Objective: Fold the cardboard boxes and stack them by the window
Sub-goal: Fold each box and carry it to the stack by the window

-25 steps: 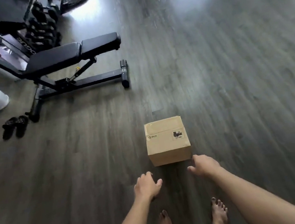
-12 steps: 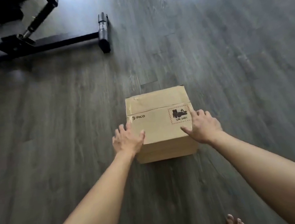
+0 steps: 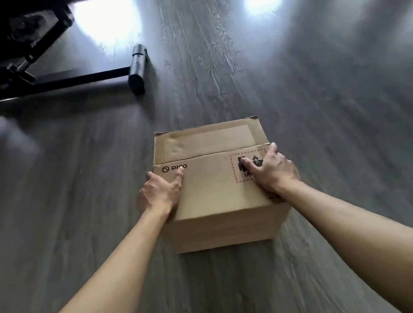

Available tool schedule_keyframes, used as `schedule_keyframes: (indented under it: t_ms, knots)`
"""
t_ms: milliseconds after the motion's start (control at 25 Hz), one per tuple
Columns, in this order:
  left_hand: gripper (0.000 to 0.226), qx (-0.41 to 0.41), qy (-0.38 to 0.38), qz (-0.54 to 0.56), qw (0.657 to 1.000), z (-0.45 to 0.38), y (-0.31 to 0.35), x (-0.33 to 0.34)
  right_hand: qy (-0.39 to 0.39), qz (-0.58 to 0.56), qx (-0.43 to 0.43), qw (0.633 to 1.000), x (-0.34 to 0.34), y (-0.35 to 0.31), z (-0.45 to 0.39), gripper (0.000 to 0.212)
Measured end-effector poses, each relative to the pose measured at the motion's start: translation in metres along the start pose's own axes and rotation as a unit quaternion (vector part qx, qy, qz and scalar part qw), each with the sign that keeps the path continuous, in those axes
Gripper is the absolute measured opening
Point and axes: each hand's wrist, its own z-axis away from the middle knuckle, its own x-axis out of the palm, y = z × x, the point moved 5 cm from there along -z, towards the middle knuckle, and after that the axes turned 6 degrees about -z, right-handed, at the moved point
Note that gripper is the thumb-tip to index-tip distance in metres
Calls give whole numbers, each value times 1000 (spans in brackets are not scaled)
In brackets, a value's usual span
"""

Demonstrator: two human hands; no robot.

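A closed brown cardboard box (image 3: 212,190) with a PICO logo and a red-bordered label is in the middle of the dark wood floor. My left hand (image 3: 161,192) grips its left top edge, thumb lying on the lid and fingers wrapped down the side. My right hand (image 3: 271,169) grips the right top edge the same way, its thumb over the label. The box's far flap shows a seam across the lid.
The black frame and foot bar of a weight bench (image 3: 135,71) stand at the far left, about a box-length beyond the box. Two bright window reflections lie on the floor (image 3: 330,139) farther ahead.
The camera has dropped closer to the box. Both hands slid from resting on the near lid to clasping its left and right edges.
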Motion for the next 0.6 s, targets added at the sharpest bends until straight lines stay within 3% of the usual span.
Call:
schedule_keyframes:
  t_ms: [200, 360, 600]
  knots:
    - [82, 13, 30, 26, 999, -6, 13, 6, 49, -31, -13, 998, -2, 6, -6, 100]
    - [95, -25, 26, -7, 999, -4, -10, 9, 37, -19, -40, 998, 2, 6, -12, 105]
    - [98, -72, 14, 70, 995, 22, -30, 9, 30, -40, -33, 998, -4, 16, -4, 109]
